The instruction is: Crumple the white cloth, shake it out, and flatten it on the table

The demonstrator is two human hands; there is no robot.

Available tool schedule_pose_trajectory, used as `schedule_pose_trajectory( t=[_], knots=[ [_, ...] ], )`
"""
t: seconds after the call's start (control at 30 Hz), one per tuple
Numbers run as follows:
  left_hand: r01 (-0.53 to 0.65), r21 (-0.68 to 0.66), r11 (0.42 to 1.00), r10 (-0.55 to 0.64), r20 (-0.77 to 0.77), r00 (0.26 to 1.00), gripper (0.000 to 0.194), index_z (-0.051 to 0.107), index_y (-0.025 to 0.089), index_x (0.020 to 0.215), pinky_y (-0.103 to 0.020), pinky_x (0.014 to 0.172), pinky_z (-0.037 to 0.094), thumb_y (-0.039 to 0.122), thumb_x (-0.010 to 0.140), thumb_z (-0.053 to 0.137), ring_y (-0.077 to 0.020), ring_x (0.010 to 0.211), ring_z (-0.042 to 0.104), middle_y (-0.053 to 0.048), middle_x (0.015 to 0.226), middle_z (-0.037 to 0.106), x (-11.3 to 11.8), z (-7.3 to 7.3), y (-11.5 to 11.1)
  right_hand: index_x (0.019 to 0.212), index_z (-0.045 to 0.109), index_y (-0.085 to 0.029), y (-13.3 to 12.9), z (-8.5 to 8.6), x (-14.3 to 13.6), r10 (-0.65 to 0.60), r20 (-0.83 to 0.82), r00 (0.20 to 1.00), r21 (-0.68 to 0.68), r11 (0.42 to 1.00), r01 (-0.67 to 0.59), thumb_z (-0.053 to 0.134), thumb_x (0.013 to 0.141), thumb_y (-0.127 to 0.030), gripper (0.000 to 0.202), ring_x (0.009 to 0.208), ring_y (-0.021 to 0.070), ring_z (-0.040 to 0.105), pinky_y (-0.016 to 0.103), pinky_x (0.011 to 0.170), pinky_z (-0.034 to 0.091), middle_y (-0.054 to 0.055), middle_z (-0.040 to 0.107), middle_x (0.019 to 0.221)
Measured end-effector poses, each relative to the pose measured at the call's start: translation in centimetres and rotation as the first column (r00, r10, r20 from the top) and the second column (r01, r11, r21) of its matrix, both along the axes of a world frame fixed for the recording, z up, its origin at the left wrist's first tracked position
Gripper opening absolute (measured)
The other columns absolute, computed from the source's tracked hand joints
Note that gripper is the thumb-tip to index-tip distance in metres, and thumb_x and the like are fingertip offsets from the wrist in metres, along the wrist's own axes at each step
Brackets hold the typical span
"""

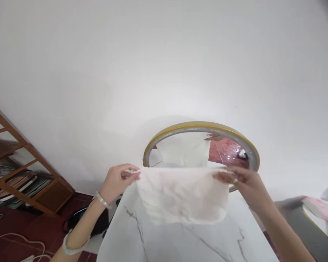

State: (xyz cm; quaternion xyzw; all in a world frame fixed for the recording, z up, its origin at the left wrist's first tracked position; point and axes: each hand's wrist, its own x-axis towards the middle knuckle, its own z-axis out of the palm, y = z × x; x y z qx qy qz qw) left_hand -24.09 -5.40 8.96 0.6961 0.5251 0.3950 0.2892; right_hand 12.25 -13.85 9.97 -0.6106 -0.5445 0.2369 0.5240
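White wall forms the background, with a wooden shelf unit at far left and dark red floor below it. A marble-patterned tabletop extends forward towards the wall. At its far end stands an oval mirror with a gold rim, apparently set there so that its face is turned to the person; whether it touches the wall cannot be told. A white cloth is suspended above the tabletop, between the person and the mirror, covering the lower part of the glass from this viewpoint. Left hand: thumb and fingertips pinched together on the upper left corner. Right hand: fingers closed on the upper right corner, a ring visible on one finger. Holding points are set well apart at opposite corners — an arrangement that seems to keep the top edge straight and taut while the lower portion hangs loose. Light pinching probably suffices, as the fabric looks thin and soft. Blur obscures its lower edge — contact with the tabletop cannot be confirmed.
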Motion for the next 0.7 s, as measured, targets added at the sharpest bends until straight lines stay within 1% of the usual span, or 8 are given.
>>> schedule_pose_trajectory(
  t=[0.07,0.13,0.2,0.23,0.33,0.43,0.57,0.7],
  knots=[
    [-0.154,0.097,0.983,0.138,0.155,0.978,0.030,0.069,0.020,0.077,-0.028,0.060,0.056,0.048,0.068,0.070,-0.0212,0.070,0.071,-0.003,0.074,0.071,0.6,0.7,2.4,0.089,0.070,-0.020,3.1,2.2,-2.4,-0.136,0.002,0.991,0.337,0.933,0.128,0.065,0.080,-0.050,0.031,0.087,0.0227,0.068,0.033,0.072,0.056,0.007,0.071,0.091],
    [-0.262,0.195,0.945,0.206,0.264,0.942,0.036,0.068,0.017,0.089,-0.031,0.070,0.058,0.048,0.071,0.068,-0.0221,0.083,0.071,-0.007,0.094,0.071,1.6,1.2,5.1,0.099,0.067,-0.020,6.7,4.2,-4.8,-0.263,0.102,0.959,0.622,0.770,0.145,0.060,0.086,-0.044,0.028,0.099,0.0229,0.064,0.037,0.083,0.055,0.009,0.067,0.105],
    [-0.257,0.255,0.932,0.177,0.299,0.938,0.048,0.062,0.015,0.110,-0.036,0.083,0.057,0.050,0.077,0.063,-0.0234,0.098,0.068,-0.012,0.116,0.064,3.1,0.9,7.7,0.114,0.062,-0.017,10.2,5.3,-7.0,-0.354,0.313,0.881,0.762,0.647,-0.011,0.055,0.089,-0.043,0.037,0.111,0.0249,0.058,0.041,0.091,0.051,0.014,0.060,0.119],
    [-0.225,0.282,0.933,0.142,0.287,0.947,0.055,0.056,0.014,0.121,-0.039,0.091,0.054,0.051,0.079,0.061,-0.0247,0.108,0.064,-0.015,0.126,0.057,3.9,0.4,8.7,0.123,0.057,-0.015,11.7,5.5,-7.9,-0.385,0.440,0.811,0.767,0.632,-0.116,0.053,0.090,-0.044,0.044,0.116,0.0265,0.055,0.043,0.094,0.048,0.017,0.056,0.126],
    [-0.073,0.375,0.924,0.012,0.164,0.986,0.068,0.037,0.016,0.140,-0.046,0.109,0.037,0.050,0.085,0.057,-0.0277,0.132,0.044,-0.017,0.146,0.039,6.3,-2.2,10.3,0.141,0.040,-0.016,15.0,4.5,-9.7,-0.391,0.733,0.557,0.634,0.689,-0.351,0.048,0.092,-0.046,0.057,0.127,0.0308,0.045,0.050,0.103,0.037,0.017,0.039,0.145],
    [-0.006,0.424,0.906,-0.060,0.141,0.988,0.058,0.034,0.022,0.142,-0.044,0.112,0.034,0.046,0.092,0.048,-0.0241,0.134,0.041,-0.012,0.143,0.045,7.6,-5.3,10.4,0.145,0.033,-0.029,16.4,2.6,-10.3,-0.313,0.869,0.384,0.471,0.761,-0.445,0.041,0.095,-0.045,0.053,0.122,0.0306,0.048,0.052,0.101,0.036,0.006,0.033,0.152],
    [-0.119,0.359,0.926,0.015,0.279,0.960,0.049,0.037,0.023,0.140,-0.038,0.106,0.040,0.044,0.096,0.037,-0.0216,0.128,0.047,-0.009,0.139,0.050,7.3,-9.2,10.0,0.147,0.029,-0.030,17.0,0.6,-11.0,-0.159,0.956,0.246,0.270,0.804,-0.529,0.036,0.098,-0.042,0.051,0.093,0.0214,0.059,0.039,0.085,0.046,0.004,0.046,0.144],
    [-0.301,0.228,0.926,0.210,0.351,0.912,0.048,0.046,0.018,0.133,-0.037,0.098,0.045,0.046,0.096,0.033,-0.0236,0.117,0.055,-0.012,0.126,0.060,6.9,-14.3,9.8,0.143,0.038,-0.025,18.0,-2.9,-13.0,0.015,0.993,0.120,0.064,0.773,-0.631,0.033,0.099,-0.031,0.044,0.088,0.0177,0.062,0.030,0.074,0.047,0.005,0.068,0.111]
  ],
)
